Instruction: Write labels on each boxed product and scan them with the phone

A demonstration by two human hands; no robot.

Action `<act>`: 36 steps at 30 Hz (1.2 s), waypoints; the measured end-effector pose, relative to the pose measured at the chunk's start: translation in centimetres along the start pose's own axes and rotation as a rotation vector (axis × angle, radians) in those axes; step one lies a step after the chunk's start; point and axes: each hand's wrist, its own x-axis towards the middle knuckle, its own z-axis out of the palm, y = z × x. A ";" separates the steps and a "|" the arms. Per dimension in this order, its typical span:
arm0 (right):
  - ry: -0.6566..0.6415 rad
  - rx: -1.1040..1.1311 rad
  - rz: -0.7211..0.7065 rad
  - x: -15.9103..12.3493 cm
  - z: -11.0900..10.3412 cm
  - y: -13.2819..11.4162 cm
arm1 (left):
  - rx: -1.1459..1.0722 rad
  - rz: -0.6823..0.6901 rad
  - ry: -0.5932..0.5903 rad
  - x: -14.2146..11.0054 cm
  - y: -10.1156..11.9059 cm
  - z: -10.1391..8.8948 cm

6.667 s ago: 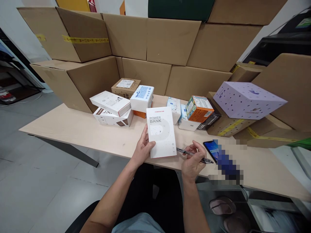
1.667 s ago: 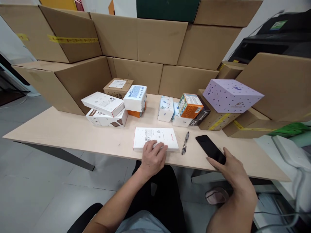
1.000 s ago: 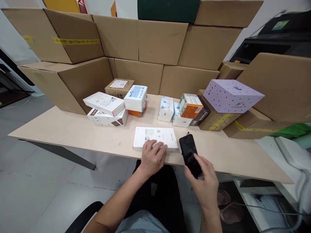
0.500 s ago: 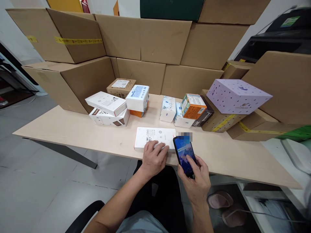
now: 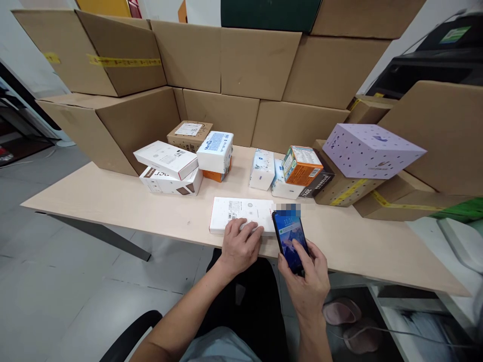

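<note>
Currently at screen step on phone (image 5: 284, 235)

Grips phone by edges in right hand (image 5: 308, 276), with one finger at lit screen (image 5: 289, 259); cannot tell whether touching or just above. Rests left hand (image 5: 240, 245), unclenched with fingers loosely bent, on white box (image 5: 241, 205) lying flat near front edge of table (image 5: 345, 246), just left of phone. Probably calls next for steady hold and light fingertip movement.

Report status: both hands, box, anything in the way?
Left hand resting on flat white box, box lying on table. Right hand holding lit phone. Phone partly covers box's right end in this view.
</note>
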 end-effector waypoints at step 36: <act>-0.543 -0.409 0.396 2.6 -3.3 17.7 | 0.014 0.011 0.035 0.1 0.2 0.0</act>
